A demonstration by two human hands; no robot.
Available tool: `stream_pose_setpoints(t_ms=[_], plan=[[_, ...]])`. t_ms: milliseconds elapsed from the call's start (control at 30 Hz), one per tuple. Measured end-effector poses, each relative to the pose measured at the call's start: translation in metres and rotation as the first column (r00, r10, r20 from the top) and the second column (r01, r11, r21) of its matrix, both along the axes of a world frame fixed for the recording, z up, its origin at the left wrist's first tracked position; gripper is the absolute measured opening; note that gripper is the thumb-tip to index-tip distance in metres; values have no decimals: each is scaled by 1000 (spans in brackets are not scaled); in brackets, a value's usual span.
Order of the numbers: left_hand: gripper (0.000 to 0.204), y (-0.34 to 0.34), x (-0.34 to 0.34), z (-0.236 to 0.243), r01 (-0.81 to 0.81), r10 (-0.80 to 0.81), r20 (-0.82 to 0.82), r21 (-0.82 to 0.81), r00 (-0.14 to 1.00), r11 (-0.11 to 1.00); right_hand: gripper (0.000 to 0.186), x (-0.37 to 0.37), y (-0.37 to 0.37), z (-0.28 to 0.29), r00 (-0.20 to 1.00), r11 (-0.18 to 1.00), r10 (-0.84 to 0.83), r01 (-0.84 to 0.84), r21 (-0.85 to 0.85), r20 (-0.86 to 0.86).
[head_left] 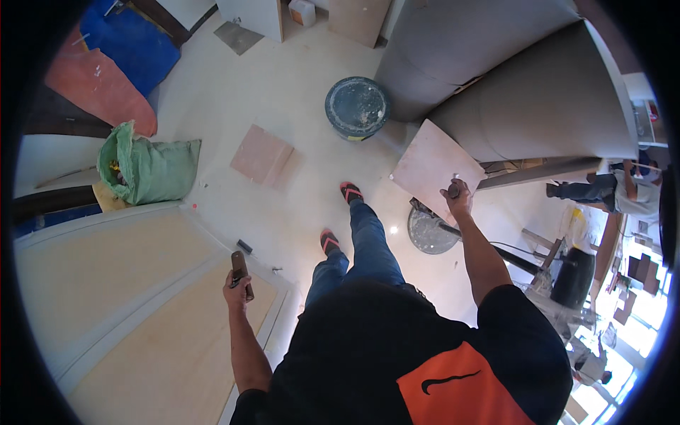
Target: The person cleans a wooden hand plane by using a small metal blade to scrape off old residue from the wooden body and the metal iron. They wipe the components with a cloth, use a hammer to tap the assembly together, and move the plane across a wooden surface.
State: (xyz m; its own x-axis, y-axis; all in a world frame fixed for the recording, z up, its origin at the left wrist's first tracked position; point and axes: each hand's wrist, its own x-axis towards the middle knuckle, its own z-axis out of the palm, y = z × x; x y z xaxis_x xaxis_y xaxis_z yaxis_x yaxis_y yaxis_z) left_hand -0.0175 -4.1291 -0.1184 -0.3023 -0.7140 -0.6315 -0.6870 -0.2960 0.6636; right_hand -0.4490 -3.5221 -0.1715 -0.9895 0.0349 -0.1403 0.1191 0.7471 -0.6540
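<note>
My left hand (239, 289) is closed around a brown, narrow block-like tool (239, 263), held upright over the pale panel with a white frame (163, 283). My right hand (459, 202) is closed on a short dark brown handle (454, 190). What the handle belongs to cannot be made out. It appears over a pinkish square board (433, 164), and I cannot tell whether the two touch. Below that board sits a round grey disc (431, 232) on a black pole.
A dark lidded bucket (357, 108) and a pinkish box (261, 156) are on the floor ahead. To the left slumps a green sack (166, 170). Large grey rolled sheets (538, 92) stand at the right, with a dark cylinder (572, 276) and another person (623, 188) beyond.
</note>
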Motion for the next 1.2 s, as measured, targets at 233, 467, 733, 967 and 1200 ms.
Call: stream_pose_setpoints(t_ms=[233, 467, 733, 967, 1200], plan=[[67, 74, -21, 19, 288, -323, 284, 159, 903, 944, 85, -37, -7, -72, 942, 887, 12, -164, 432, 335], [81, 128, 16, 32, 295, -355, 426, 201, 832, 934, 81, -34, -117, -88, 779, 846, 433, -525, 95, 453], [43, 192, 35, 32, -64, 4, 324, 177, 946, 982, 71, -123, -251, -80, 421, 464, 773, -885, 30, 475], [46, 207, 85, -1, -122, 44, 332, 218, 942, 968, 52, -67, -494, 29, 252, 298, 926, -945, -136, 280], [50, 136, 108, 3, -380, 244, 419, 278, 874, 883, 39, 151, -724, 182, -177, -217, 976, -822, -526, -126]])
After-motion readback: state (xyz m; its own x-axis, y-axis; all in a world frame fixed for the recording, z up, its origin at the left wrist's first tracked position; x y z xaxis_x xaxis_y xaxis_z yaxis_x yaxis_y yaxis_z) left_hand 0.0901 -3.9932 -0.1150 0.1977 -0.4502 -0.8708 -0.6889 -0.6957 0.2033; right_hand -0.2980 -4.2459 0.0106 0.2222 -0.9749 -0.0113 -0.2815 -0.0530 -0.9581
